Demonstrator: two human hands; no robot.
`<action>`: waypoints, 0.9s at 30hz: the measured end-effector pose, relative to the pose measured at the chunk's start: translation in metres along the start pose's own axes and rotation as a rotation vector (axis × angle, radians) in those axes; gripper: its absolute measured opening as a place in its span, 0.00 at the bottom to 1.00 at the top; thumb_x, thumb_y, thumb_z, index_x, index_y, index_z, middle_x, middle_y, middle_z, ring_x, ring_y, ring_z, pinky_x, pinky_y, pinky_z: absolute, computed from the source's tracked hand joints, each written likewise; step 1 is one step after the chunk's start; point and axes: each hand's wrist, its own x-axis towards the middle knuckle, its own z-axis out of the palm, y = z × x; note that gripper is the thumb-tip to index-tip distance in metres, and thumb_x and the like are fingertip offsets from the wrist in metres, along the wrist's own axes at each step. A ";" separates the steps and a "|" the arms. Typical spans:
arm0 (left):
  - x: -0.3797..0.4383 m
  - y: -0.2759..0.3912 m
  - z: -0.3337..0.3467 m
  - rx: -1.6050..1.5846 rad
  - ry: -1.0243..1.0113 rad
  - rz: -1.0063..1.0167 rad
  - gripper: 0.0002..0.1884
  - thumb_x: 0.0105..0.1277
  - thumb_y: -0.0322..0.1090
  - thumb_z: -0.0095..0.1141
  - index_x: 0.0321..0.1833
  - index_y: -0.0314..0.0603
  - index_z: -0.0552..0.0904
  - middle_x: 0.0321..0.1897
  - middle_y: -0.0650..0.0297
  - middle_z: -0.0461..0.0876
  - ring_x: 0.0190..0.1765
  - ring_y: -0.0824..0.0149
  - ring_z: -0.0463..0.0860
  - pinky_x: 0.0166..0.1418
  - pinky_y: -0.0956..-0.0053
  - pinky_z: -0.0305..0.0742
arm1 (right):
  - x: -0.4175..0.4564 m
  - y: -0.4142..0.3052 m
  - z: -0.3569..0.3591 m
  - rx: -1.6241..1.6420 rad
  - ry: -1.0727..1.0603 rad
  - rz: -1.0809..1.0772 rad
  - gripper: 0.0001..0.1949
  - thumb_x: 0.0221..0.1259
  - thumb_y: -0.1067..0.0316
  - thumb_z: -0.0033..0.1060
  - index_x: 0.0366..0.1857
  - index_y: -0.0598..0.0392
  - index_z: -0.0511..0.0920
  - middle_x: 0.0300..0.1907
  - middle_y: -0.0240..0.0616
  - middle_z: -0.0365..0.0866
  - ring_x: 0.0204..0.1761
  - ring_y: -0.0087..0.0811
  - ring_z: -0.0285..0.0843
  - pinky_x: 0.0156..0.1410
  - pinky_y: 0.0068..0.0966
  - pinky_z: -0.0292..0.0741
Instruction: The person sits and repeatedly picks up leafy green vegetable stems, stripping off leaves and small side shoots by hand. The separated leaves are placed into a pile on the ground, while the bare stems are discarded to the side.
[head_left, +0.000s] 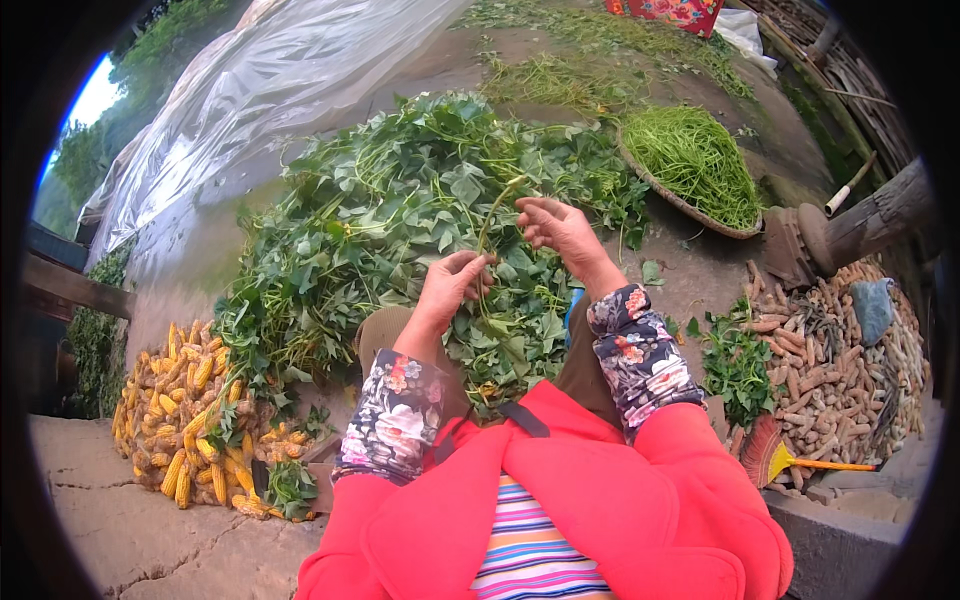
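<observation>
My left hand (455, 289) pinches a leafy green vine (491, 217) between thumb and fingers; its thin stem rises above the hand and its leaves hang below. My right hand (553, 229) is just right of the vine's upper end, fingers curled and apart from it, with nothing seen in them. A large heap of leafy vines (360, 217) spreads beneath and beyond both hands. Green stems are piled on a round woven tray (694, 214) at the upper right.
Yellow corn cobs (176, 420) lie heaped at the left, bare corncobs (825, 375) at the right beside a broom (772, 454). A wooden post (881, 217) stands at the right. Plastic sheeting (277, 82) covers the upper left. A red patterned bag (679, 13) is at the top.
</observation>
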 end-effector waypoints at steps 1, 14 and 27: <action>-0.002 -0.002 0.004 0.011 -0.026 -0.005 0.14 0.77 0.41 0.58 0.53 0.38 0.87 0.31 0.67 0.86 0.30 0.78 0.83 0.31 0.86 0.73 | 0.000 0.003 0.007 -0.094 -0.073 0.011 0.20 0.72 0.57 0.67 0.58 0.60 0.81 0.42 0.32 0.86 0.37 0.17 0.82 0.41 0.15 0.77; -0.003 -0.023 -0.001 0.076 -0.051 -0.018 0.14 0.80 0.41 0.53 0.52 0.38 0.86 0.35 0.65 0.88 0.34 0.76 0.84 0.36 0.82 0.78 | 0.002 0.031 0.030 -0.418 -0.174 -0.019 0.11 0.70 0.60 0.66 0.39 0.59 0.86 0.28 0.29 0.85 0.29 0.18 0.78 0.34 0.20 0.74; -0.005 -0.021 -0.017 0.764 0.346 0.331 0.07 0.72 0.34 0.58 0.43 0.39 0.86 0.31 0.57 0.87 0.34 0.62 0.85 0.42 0.69 0.78 | 0.001 0.027 0.020 -0.542 -0.384 0.066 0.14 0.68 0.58 0.67 0.32 0.59 0.83 0.23 0.25 0.78 0.25 0.17 0.70 0.32 0.22 0.69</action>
